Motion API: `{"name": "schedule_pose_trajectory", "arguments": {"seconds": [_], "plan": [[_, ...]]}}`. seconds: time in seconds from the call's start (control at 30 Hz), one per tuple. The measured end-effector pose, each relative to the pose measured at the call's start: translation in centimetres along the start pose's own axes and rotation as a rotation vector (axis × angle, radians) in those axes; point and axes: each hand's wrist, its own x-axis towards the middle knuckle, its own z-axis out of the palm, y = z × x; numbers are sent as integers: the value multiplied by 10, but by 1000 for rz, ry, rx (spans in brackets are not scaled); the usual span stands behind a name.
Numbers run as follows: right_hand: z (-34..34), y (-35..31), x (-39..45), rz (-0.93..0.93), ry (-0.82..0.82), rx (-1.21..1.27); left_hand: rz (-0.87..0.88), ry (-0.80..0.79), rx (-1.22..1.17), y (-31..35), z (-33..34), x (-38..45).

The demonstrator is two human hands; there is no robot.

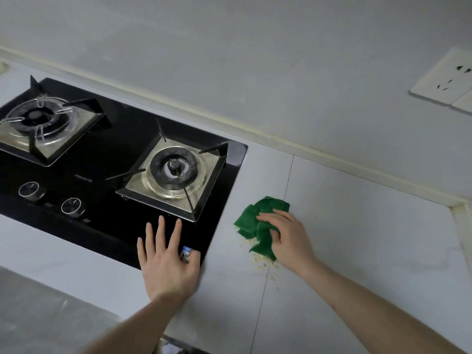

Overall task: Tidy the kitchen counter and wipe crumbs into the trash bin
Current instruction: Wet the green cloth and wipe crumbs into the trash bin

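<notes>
Head view of a pale kitchen counter with a black glass gas hob set into it. The right hand grasps a crumpled green cloth, fingers curled over its folds, and presses it onto the counter just right of the hob's edge. Yellowish crumbs lie scattered on the counter directly below and beside the cloth, some touching its lower edge, straddling a thin seam in the counter surface. The left hand rests flat, fingers straight and spread, released, on the hob's front right corner; beside its thumb sits a small blue-and-white label, possibly a sticker, its print too small to read. Two burners and two round knobs occupy the hob. A white wall socket is mounted at upper right.
</notes>
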Motion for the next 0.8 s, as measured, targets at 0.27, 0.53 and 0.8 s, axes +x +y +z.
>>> {"name": "schedule_pose_trajectory", "arguments": {"seconds": [0.27,0.53,0.8], "plan": [[-25,-17,101,153,80,118,-5,18,4,3,2,0],[30,-53,41,-1,-72,-115,-3,29,-3,1,2,0],[23,-67,-44,-127,-235,-94,-11,10,-18,0,-1,1]]}}
